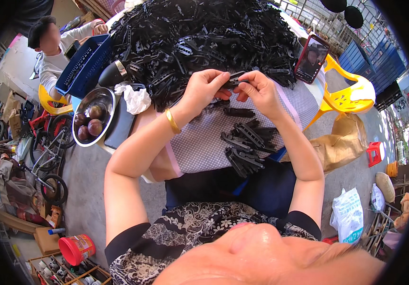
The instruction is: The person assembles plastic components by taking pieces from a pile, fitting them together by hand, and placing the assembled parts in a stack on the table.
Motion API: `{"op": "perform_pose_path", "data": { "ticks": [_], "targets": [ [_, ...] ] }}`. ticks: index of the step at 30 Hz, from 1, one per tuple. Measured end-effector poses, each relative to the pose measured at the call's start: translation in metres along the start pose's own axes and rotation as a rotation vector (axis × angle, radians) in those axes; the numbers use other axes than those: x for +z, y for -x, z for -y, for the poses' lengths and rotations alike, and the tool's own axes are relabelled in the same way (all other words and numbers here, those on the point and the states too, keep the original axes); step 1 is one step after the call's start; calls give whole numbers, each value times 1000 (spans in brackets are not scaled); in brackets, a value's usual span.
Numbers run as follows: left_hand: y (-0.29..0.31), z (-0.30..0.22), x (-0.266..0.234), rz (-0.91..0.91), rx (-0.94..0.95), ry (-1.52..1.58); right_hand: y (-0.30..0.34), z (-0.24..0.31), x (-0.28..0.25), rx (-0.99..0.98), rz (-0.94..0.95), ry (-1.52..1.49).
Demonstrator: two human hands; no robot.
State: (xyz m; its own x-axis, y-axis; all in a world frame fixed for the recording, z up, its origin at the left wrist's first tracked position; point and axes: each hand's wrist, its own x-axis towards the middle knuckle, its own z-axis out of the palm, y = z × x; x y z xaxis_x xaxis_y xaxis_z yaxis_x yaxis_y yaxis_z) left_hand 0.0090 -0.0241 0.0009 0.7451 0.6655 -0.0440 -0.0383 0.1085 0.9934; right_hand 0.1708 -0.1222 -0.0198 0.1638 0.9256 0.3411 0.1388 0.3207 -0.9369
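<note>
Over the near part of the table, my left hand (203, 91) and my right hand (260, 93) meet with fingers closed on one slim black plastic piece (234, 80). It lies crosswise between my fingertips, which partly cover it. Behind my hands rises a large heap of similar long black plastic pieces (204, 35). Below them, a smaller bunch of these pieces (248, 142) lies near the front edge of the dotted tablecloth (195, 147). A gold bracelet (172, 121) circles my left wrist.
On the left stand a metal bowl (111, 124) of round dark fruit, crumpled white tissue (136, 99) and a blue basket (85, 64). A person (52, 47) sits beyond the basket. At right, a phone (311, 58) stands upright near a yellow chair (349, 92) and a brown sack (344, 142).
</note>
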Motion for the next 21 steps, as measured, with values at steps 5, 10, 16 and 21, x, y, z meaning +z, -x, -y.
{"op": "perform_pose_path", "data": {
  "ticks": [5,10,16,21],
  "targets": [
    [4,5,3,16,224,-173,-1,-1,-1,-25,-52,-17],
    [8,-2,5,-33,289,-402,-1,-3,-4,-11,-41,-40],
    [10,-2,4,-109,492,-672,-3,6,-2,-346,-241,485],
    [11,-4,5,-118,684,-802,-3,4,-7,-207,-12,344]
  ]
}}
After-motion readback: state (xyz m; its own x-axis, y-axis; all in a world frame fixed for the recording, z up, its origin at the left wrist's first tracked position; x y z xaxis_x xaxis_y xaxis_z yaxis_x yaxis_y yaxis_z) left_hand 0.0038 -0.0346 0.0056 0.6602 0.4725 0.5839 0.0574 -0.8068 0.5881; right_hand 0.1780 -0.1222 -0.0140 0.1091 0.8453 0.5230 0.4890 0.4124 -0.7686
